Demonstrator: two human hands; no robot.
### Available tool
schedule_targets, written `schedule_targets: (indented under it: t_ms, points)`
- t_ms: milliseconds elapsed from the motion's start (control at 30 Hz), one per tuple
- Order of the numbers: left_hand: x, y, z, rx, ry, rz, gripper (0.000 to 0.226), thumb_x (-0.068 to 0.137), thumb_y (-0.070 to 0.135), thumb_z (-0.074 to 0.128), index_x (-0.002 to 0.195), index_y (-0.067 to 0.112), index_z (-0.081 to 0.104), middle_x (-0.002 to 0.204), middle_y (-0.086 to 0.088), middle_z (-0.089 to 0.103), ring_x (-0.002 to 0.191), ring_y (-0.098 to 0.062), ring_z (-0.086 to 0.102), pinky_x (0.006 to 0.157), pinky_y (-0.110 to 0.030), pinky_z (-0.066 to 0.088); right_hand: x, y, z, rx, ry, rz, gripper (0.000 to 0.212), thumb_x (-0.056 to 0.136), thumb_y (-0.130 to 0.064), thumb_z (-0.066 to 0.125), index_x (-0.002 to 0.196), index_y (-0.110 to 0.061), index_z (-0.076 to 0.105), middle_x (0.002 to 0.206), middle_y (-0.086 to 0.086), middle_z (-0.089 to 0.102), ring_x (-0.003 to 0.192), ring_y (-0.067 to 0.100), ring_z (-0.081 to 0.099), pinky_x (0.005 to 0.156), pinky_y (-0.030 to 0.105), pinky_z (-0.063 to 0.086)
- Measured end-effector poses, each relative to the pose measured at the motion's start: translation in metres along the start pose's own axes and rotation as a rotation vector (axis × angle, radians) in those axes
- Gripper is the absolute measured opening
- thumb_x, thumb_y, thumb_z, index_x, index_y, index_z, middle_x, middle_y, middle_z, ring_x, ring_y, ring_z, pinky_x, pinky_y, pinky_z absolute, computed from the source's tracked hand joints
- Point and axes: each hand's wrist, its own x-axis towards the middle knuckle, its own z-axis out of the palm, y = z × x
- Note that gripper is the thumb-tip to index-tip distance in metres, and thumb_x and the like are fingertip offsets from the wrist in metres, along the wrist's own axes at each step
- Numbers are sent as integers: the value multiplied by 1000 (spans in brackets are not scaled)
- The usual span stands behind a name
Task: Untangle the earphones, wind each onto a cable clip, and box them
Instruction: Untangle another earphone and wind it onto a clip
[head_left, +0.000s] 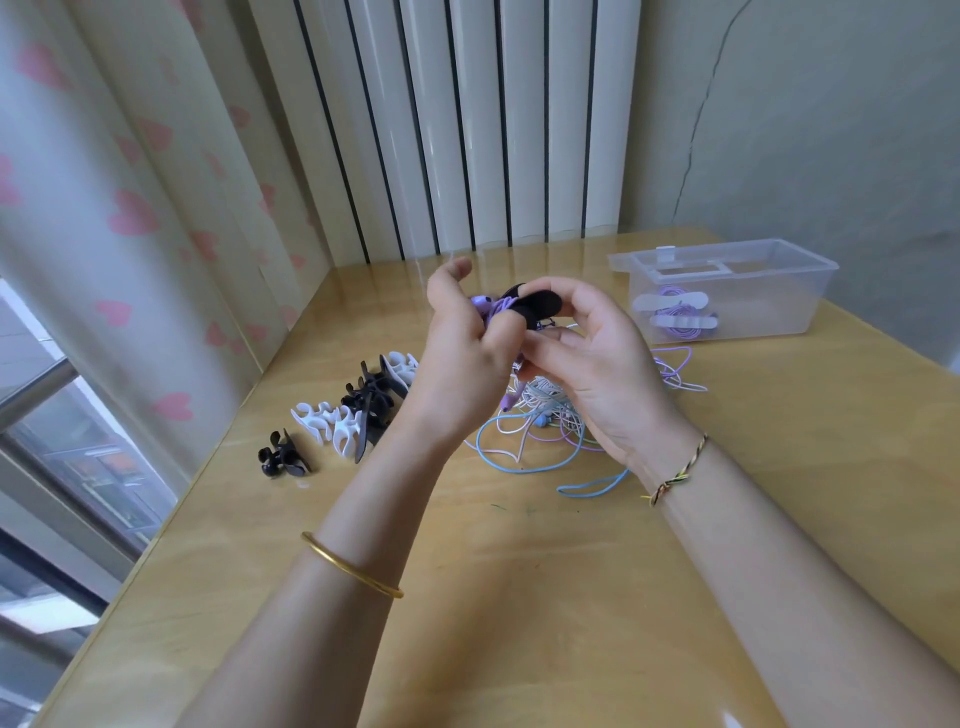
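Hands raised together over table (519, 571). Left hand (462, 358) curls round purple earphone (485, 306), thumb sticking up free. Right hand (587, 374) pinches black clip (540, 306) between thumb and forefinger, probably to steady it while cord is wound on. Tangle of cables (545, 410) lies directly beneath fingers, handy for next pick. Spare clips (353, 415) sit left of left fingers. Box (779, 322) stands well right of right fingers, wound sets already inside. Hidden behind palms: number of turns on clip, loose cord end.
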Motion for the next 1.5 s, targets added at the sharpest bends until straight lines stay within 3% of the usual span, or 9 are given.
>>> schedule_targets:
  t_ms: [267, 400, 500, 600, 700, 900, 1067, 1267, 1500]
  points:
    - [2, 2, 2, 84, 59, 46, 62, 83, 5, 39, 142, 13, 22, 95, 3, 56, 81, -16, 55, 77, -27, 49, -1, 0, -6, -2, 15, 18, 38, 74, 5, 65, 105, -16, 58, 81, -1, 63, 67, 21, 57, 52, 49, 42]
    - [1, 3, -2, 19, 33, -12, 56, 87, -6, 34, 138, 18, 29, 92, 4, 55, 69, -5, 52, 58, -9, 43, -1, -3, 0, -49, 7, 0, 40, 77, 12, 63, 107, -14, 55, 83, 18, 58, 70, 30, 53, 53, 58, 49]
    - [0, 7, -2, -171, -35, -103, 61, 73, 9, 42, 132, 18, 32, 95, 0, 58, 67, -7, 57, 57, -15, 45, -3, 2, 4, -96, 50, 2, 44, 75, 13, 68, 105, -17, 54, 87, 2, 64, 74, 33, 57, 60, 57, 52]
    - [1, 5, 1, -320, -47, -168, 64, 63, 19, 43, 127, 18, 37, 93, -4, 59, 81, -20, 61, 73, -30, 53, -4, 5, 8, -168, 113, -17, 46, 71, 0, 74, 105, -25, 54, 86, 0, 66, 78, 46, 59, 52, 56, 49]
    - [2, 4, 4, -397, -34, -206, 61, 66, 22, 53, 125, 17, 38, 105, -5, 60, 102, -25, 64, 95, -37, 49, 0, 6, 11, -306, 172, -83, 50, 70, -12, 74, 109, -36, 52, 103, 4, 64, 78, 35, 64, 62, 50, 55]
    - [5, 1, 4, -384, -47, -207, 62, 65, 13, 67, 120, 5, 40, 96, -7, 60, 73, -16, 63, 64, -23, 48, -7, 3, 2, -304, 133, -57, 72, 76, 9, 67, 129, -32, 40, 100, 4, 62, 77, 23, 65, 72, 49, 56]
    - [11, 8, 5, -560, 0, -252, 21, 81, -7, 49, 99, 2, 53, 78, -11, 61, 51, -13, 55, 46, -18, 37, -14, 1, -5, -118, 163, -6, 41, 81, 12, 62, 109, -14, 46, 112, 10, 57, 71, 16, 68, 65, 35, 59]
    - [18, 12, 5, -617, -39, -271, 24, 89, -7, 37, 96, 1, 58, 71, -9, 66, 56, -15, 57, 50, -20, 41, -4, -2, -18, -308, 80, 174, 19, 83, -3, 67, 93, -15, 56, 85, 11, 69, 60, 8, 60, 53, 13, 42]
    - [28, 8, -3, -551, 19, -327, 19, 89, -4, 42, 93, 5, 58, 81, -10, 61, 64, -16, 54, 53, -19, 46, 4, -22, -41, -380, 70, 173, 13, 91, -7, 57, 83, -15, 61, 53, -5, 58, 56, 12, 52, 60, 23, 44]
